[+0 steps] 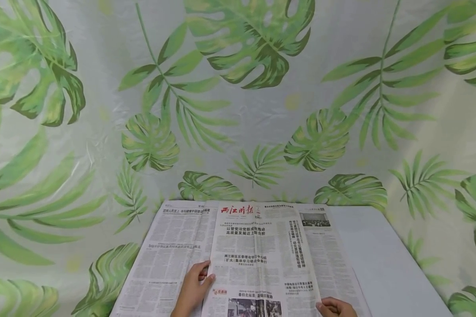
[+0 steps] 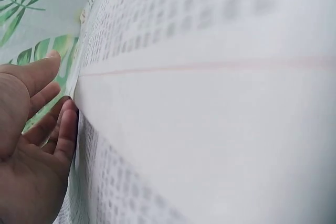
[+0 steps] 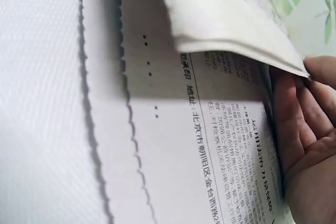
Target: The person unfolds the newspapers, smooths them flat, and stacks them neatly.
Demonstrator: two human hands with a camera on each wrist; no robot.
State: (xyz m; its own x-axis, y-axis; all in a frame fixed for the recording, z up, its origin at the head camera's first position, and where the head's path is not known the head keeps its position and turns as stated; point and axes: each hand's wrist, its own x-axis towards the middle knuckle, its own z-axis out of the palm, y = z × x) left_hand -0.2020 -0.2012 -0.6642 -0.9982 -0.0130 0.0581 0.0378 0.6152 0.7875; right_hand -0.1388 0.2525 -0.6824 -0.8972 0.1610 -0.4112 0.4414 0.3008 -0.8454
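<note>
A folded newspaper (image 1: 242,246) with a red masthead lies over a wider, spread newspaper (image 1: 162,259) in the head view. My right hand (image 1: 335,307) pinches the lower right edge of the folded one between thumb and fingers. In the right wrist view that folded edge (image 3: 236,51) stands lifted above the printed sheet below, with the right hand (image 3: 310,135) at its corner. At the left edge of the folded newspaper is my left hand (image 1: 193,286). Its thumb is spread apart and its loosely bent fingertips (image 2: 67,129) touch the paper's edge in the left wrist view.
Both newspapers lie on a white table (image 1: 392,264), whose surface shows at the right. Behind and around it hangs a pale curtain (image 1: 262,114) with green leaf prints.
</note>
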